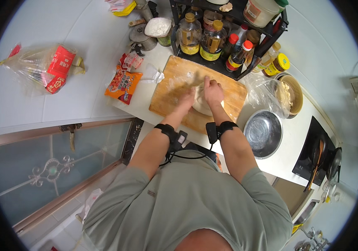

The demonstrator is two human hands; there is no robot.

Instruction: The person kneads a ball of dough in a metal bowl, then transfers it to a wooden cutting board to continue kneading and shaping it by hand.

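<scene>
A round, pale lump of dough [201, 105] lies on a wooden board [163, 98] dusted with flour. My left hand [186, 99] rests against the dough's left edge, its fingers partly blurred. On the upper right part of the dough sits my right hand [213, 91], with the fingers curled over its rim; whether they pinch it is hard to tell. Both forearms wear black straps with small devices joined by a cable.
Bottles [190, 34] crowd a black rack [223, 66] behind the board. At right stand a metal bowl [263, 134], a plastic bag [262, 91] and a woven basket [296, 94]. An orange packet [123, 84] and a tub of flour [158, 27] are at left.
</scene>
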